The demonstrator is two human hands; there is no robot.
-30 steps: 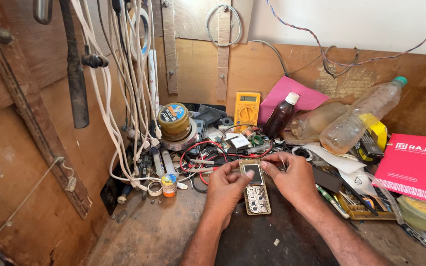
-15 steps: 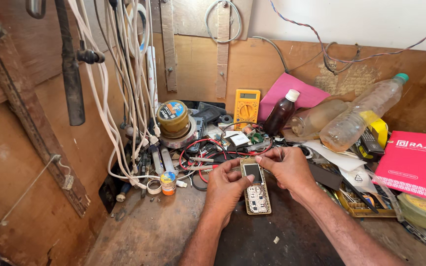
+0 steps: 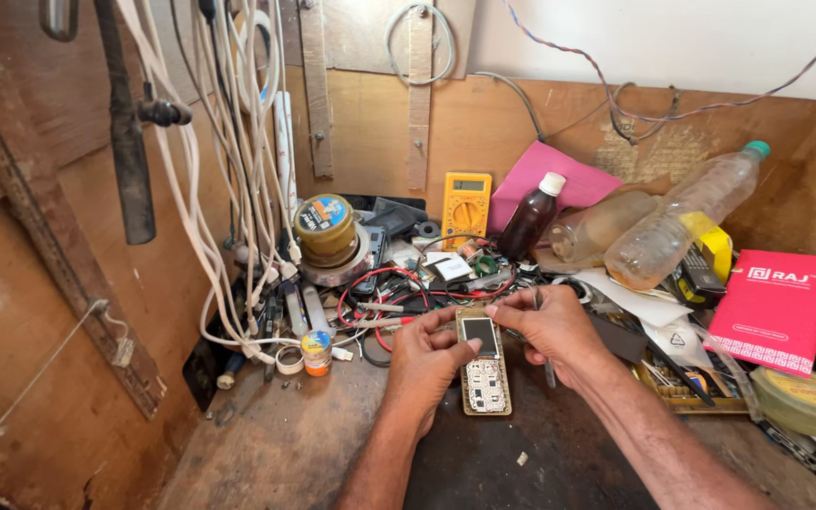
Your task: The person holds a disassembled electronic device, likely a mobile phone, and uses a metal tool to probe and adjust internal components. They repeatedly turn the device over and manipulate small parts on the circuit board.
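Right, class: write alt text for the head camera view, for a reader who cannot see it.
Two bare hands work on an opened keypad phone lying on a dark, cluttered workbench: the left hand steadies its side while the right hand holds tweezers beside its top end. A yellow multimeter, bottles, white cables and red wires lie behind.

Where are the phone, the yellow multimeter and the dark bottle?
phone (image 3: pixel 485 378), head view, on its keypad.
yellow multimeter (image 3: pixel 466 204), head view, on its dial.
dark bottle (image 3: pixel 528 227), head view, on its brown body.
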